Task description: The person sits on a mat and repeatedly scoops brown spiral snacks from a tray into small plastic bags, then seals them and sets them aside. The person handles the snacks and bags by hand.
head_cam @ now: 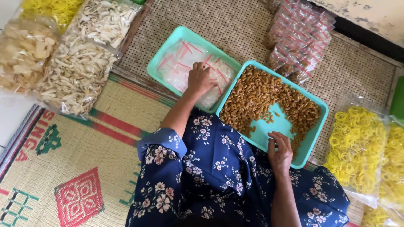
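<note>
The left hand rests knuckles-up in a teal tray, fingers curled down onto the heap of small clear zip bags with red seal strips; whether it has pinched one cannot be told. The right hand lies loosely open, fingertips touching the bared bottom of a second teal tray, holding nothing, with curled brown snacks banked just beyond it. Both trays sit touching, close before the person's lap, so each hand reaches its own. Filled packets pile well beyond the right hand. Glossy sacks of pale crackers lie far off the left hand, yellow ring crackers beside the right, all on woven mats.
</note>
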